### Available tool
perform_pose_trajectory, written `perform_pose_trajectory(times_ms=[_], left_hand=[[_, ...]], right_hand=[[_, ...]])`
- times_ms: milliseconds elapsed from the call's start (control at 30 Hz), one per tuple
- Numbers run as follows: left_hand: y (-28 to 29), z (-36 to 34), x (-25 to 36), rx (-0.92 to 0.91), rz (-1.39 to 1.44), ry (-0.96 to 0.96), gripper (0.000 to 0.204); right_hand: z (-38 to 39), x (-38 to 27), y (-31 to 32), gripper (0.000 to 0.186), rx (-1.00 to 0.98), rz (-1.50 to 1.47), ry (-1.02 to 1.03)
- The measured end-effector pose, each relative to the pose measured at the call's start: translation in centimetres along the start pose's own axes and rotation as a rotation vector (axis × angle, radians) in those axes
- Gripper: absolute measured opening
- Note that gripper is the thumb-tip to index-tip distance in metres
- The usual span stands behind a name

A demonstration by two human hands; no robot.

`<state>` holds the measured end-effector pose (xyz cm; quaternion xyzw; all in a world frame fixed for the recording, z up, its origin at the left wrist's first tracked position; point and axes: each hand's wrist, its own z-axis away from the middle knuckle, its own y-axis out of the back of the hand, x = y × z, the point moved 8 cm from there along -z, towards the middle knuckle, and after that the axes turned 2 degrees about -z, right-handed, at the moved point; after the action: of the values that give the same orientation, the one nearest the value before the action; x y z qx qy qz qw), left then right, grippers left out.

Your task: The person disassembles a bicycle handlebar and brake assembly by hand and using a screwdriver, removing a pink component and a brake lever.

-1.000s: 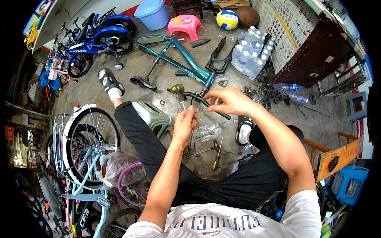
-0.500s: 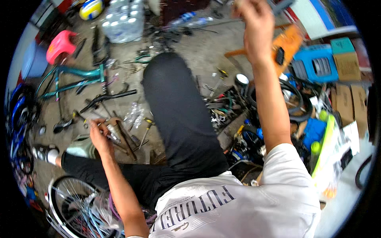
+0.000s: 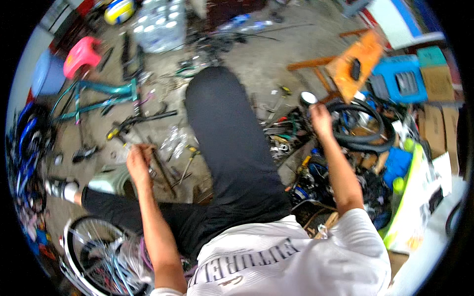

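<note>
My left hand (image 3: pixel 140 162) is closed in front of my bent left leg, above rusty metal bars (image 3: pixel 162 170) on the floor. What its fingers hold is mostly hidden behind them. On the other side, my right hand (image 3: pixel 321 121) is lowered to a dark can with a white top (image 3: pixel 308 98). Its fingers are at the can's side, but blur hides whether they grip it. Beside that hand lie black bicycle tyres (image 3: pixel 363 139) and a tray of tools and small parts (image 3: pixel 286 130). A yellow-and-black handled tool (image 3: pixel 189 160) rests nearer the middle.
A teal bicycle frame (image 3: pixel 106 103) and black handlebar (image 3: pixel 148 118) lie to the left. A spoked wheel (image 3: pixel 91 246) is at lower left. An orange wooden stool (image 3: pixel 348 79) and blue plastic stool (image 3: pixel 405 81) stand at right. Wrapped water bottles (image 3: pixel 160 29) are at the back.
My right hand has come down from the top of the view to the white-topped can. My left hand stays above the bars, slightly shifted. The whole view has moved a little.
</note>
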<state>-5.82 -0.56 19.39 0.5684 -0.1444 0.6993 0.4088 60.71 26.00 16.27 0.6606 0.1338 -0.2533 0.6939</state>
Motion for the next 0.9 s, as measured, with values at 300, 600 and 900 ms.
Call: perform_pose_trajectory(times_ms=[300, 600, 900], left_hand=[[1.4, 0.1, 2.7, -0.059, 0.322, -0.032, 0.032], [5.5, -1.6, -5.3, 0.084, 0.470, -0.013, 0.024], [6.9, -2.3, -8.2, 0.344, 0.020, -0.070, 0.013]], right_hand=[[-1.7, -50.2, 2.7, 0.038, -0.311, -0.458, 0.819], [11.1, -59.3, -29.5, 0.041, -0.838, 0.120, 1.139], [15.3, -46.9, -45.6, 0.056, -0.918, 0.417, 0.830]])
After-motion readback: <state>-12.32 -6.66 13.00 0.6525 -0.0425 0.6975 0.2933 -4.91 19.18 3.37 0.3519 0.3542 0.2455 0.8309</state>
